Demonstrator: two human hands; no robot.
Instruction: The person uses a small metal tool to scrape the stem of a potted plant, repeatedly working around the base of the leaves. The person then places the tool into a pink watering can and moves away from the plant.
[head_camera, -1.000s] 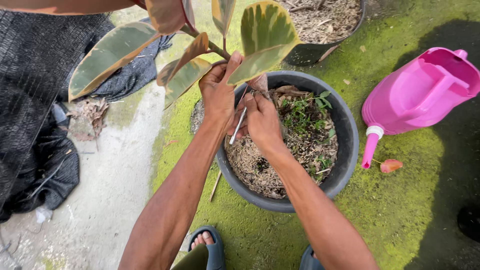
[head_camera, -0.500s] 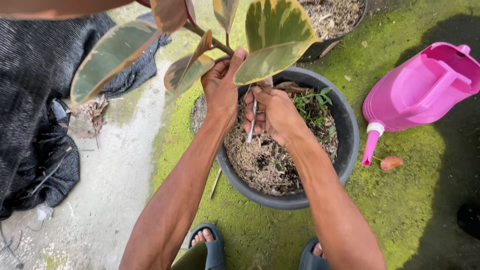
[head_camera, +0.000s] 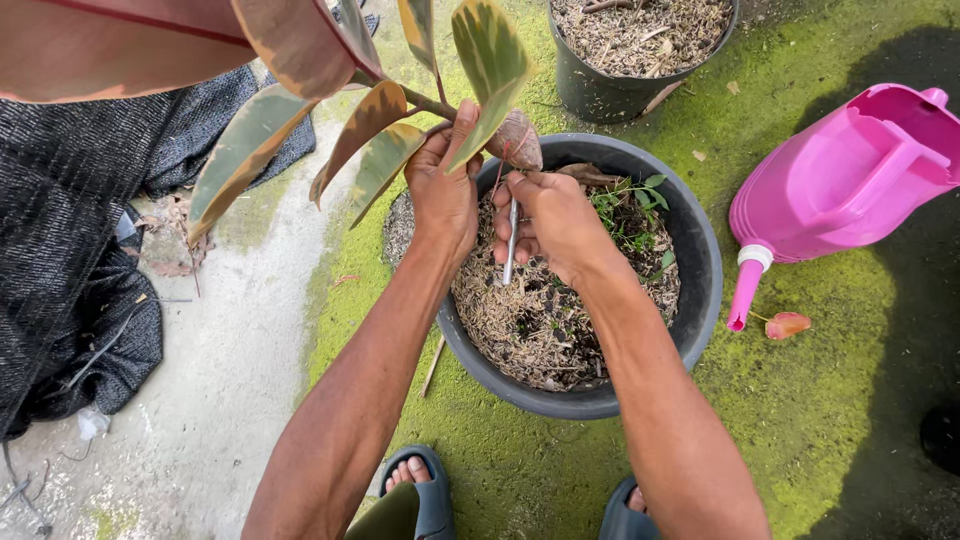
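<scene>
My left hand (head_camera: 443, 185) grips the stem of a variegated plant (head_camera: 370, 120) just above its brown wrapped root ball (head_camera: 518, 138), lifted over a black pot (head_camera: 690, 290) filled with dry soil. My right hand (head_camera: 552, 222) holds a thin metal tool (head_camera: 509, 243) pointing down, its fingers touching the root ball's base. Large green, yellow and pink leaves fan out across the upper left. A few small green weeds (head_camera: 632, 205) grow at the pot's far side.
A pink watering can (head_camera: 845, 185) lies right of the pot on mossy ground, a fallen pink leaf (head_camera: 788, 324) beside its spout. A second black pot (head_camera: 640, 45) of soil stands behind. Black netting (head_camera: 70, 240) covers the left. My sandalled feet (head_camera: 420, 490) are below.
The plant has been lifted higher, so the brown root ball now shows above the pot's rim. Both hands rose with it and the tool stayed in my right hand.
</scene>
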